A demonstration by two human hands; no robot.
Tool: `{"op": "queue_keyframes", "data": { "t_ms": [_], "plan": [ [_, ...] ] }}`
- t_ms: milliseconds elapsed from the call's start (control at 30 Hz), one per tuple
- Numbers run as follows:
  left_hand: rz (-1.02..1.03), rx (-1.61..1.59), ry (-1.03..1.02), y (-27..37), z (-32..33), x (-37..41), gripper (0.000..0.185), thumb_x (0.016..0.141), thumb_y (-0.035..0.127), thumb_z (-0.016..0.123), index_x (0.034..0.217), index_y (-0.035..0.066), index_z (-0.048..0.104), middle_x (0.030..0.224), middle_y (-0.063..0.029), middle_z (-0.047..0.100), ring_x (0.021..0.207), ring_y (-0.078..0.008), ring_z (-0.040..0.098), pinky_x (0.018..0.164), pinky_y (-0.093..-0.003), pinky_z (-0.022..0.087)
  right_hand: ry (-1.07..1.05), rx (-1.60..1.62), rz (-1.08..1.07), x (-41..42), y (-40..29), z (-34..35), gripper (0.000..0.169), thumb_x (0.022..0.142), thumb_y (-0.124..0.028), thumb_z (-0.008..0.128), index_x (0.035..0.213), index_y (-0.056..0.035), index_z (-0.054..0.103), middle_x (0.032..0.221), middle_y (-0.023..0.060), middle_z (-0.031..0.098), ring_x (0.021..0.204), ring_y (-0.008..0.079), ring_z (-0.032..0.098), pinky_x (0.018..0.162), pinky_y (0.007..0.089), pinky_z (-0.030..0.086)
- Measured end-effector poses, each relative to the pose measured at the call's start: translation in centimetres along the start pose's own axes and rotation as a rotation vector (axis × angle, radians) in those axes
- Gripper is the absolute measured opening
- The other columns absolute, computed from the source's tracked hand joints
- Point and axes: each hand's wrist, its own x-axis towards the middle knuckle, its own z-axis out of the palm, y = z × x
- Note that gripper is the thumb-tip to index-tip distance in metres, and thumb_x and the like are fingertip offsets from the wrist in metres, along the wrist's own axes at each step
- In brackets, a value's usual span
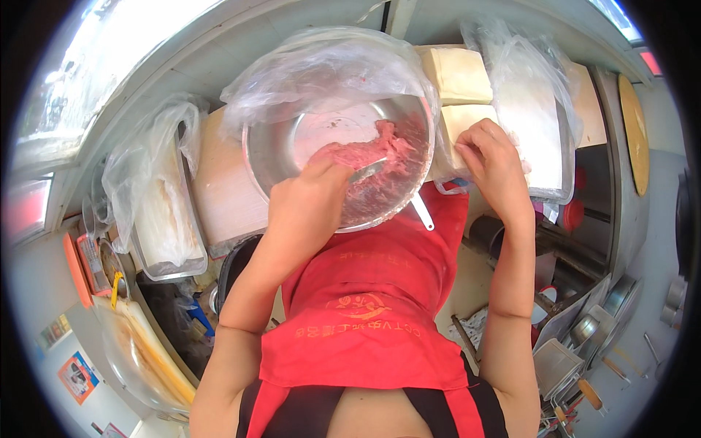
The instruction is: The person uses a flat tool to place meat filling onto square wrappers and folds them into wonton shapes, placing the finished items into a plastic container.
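Note:
My left hand [309,202] grips a utensil with a flat metal blade [369,170], whose handle is hidden in the fist. The blade rests against pink minced meat [361,154] in a large steel bowl [271,145]. The meat is spread along the bowl's right side, and part of the bottom shows bare metal. To the right of the bowl, my right hand [495,161] has its thumb and fingers bent together at the near stack of pale square dough wrappers [457,117]. Whether a wrapper is pinched between them is hidden. A second wrapper stack [460,75] sits just behind.
Clear plastic sheeting [328,68] covers the bowl's far rim. A plastic-draped metal tray [550,191] stands at right, another tray [178,268] at left. A white handle [423,211] juts out below the bowl's near rim. Pans and strainers [558,361] crowd the lower right.

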Motion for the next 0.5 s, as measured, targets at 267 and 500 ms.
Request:
{"op": "queue_keyframes", "data": {
  "t_ms": [267,500],
  "plan": [
    [0.02,-0.138,-0.047,-0.6,0.6,0.7,0.02,0.088,0.003,0.062,0.106,0.004,0.069,0.095,-0.0148,0.067,0.084,-0.0369,0.065,0.071,-0.0414,0.052,0.394,0.769,0.195,-1.2,2.8,0.4,0.012,0.097,-0.01,0.054,0.1,0.0006,0.06,0.133,0.0189,0.06,0.121,0.0333,0.056,0.107,0.0397,0.041],
    [-0.059,-0.651,-0.193,-1.7,0.0,1.4,0.024,0.091,-0.001,0.061,0.114,0.002,0.069,0.097,-0.0084,0.07,0.084,-0.0166,0.065,0.076,-0.0288,0.051,0.35,2.198,0.021,-2.6,1.2,-0.8,0.07,0.104,-0.03,0.04,0.159,0.0031,0.01,0.165,0.0201,0.018,0.155,0.0332,0.013,0.126,0.0532,0.008]
  ]
}}
